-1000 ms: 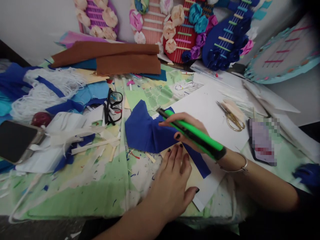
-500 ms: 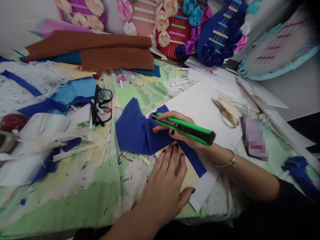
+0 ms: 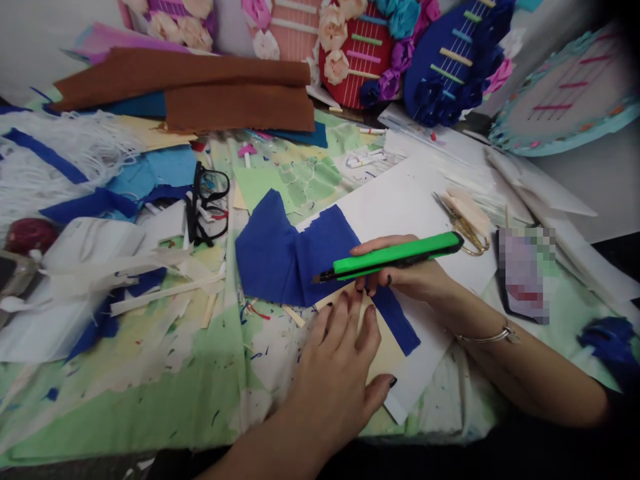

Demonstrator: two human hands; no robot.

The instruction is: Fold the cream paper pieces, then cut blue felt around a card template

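Observation:
My right hand [image 3: 415, 273] is closed around a green utility knife [image 3: 395, 255], its dark tip pointing left over the blue crepe paper [image 3: 267, 257]. Its lower fingers are at the edge of a cream paper piece [image 3: 383, 347], close to my left fingertips. With fingers spread, my left hand [image 3: 335, 360] lies flat on that cream piece. The blue paper reaches under the cream piece, and a blue strip of it shows along the right side. White sheets [image 3: 400, 193] lie beneath all of this.
Gold-handled scissors [image 3: 463, 227] lie on the white sheets, and a pixelated object [image 3: 523, 273] is to their right. Black eyeglasses [image 3: 207, 203] and paper scraps [image 3: 165, 280] are on the left. Brown crepe paper [image 3: 200, 93] and decorated guitar shapes [image 3: 440, 67] line the back.
My right hand has swung the knife round to the right and lower, its back end now raised. More of the blue paper shows behind it. The left hand stays on the cream piece.

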